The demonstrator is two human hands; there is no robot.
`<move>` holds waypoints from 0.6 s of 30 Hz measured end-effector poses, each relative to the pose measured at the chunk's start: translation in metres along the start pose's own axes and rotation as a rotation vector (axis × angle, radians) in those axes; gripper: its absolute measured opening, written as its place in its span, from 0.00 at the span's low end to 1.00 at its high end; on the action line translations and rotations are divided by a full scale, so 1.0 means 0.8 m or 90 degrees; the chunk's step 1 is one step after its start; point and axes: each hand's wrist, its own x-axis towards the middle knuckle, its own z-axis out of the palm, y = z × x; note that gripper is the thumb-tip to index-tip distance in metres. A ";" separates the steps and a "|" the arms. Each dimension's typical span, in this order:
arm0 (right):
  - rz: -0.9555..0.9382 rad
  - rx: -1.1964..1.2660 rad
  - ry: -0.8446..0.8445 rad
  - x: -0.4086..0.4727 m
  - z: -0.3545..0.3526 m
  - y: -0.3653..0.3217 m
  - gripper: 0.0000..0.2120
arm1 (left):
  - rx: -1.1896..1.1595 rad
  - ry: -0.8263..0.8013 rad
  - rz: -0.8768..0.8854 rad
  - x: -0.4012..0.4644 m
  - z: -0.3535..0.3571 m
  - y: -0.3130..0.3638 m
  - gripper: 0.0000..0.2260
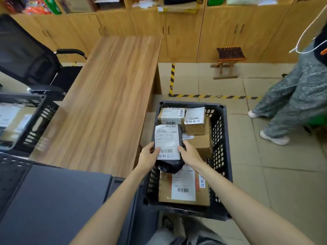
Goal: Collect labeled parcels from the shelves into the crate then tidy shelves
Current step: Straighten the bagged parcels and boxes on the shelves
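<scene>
Both hands grip black parcel | barcode label, handwriting | above crate

A: What colour is the soft plastic parcel bag?
B: Black, with a white paper label that has black stripes and writing.

A: And the plastic crate with holes?
B: Black too. The cardboard boxes in it are brown with white labels.

A: The long wooden desk?
B: Light brown with wavy wood lines.

A: The floor tape?
B: Yellow and black stripes, on pale beige floor tiles.

A: The other person's baggy trousers?
B: Grey and speckled, with white shoes.
</scene>
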 end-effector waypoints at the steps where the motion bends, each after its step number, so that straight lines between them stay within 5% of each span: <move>1: 0.011 -0.007 -0.007 0.006 0.000 0.005 0.17 | 0.004 0.000 -0.010 0.005 0.003 -0.003 0.12; 10: 0.048 -0.042 -0.059 0.031 -0.007 0.027 0.21 | 0.049 0.026 -0.061 0.017 0.015 0.004 0.19; 15: -0.061 -0.164 0.014 0.041 -0.030 -0.001 0.16 | 0.145 0.060 -0.049 0.010 -0.005 0.029 0.13; 18: -0.179 -0.280 0.024 0.044 -0.043 -0.042 0.12 | 0.239 0.081 -0.025 0.001 -0.027 0.052 0.18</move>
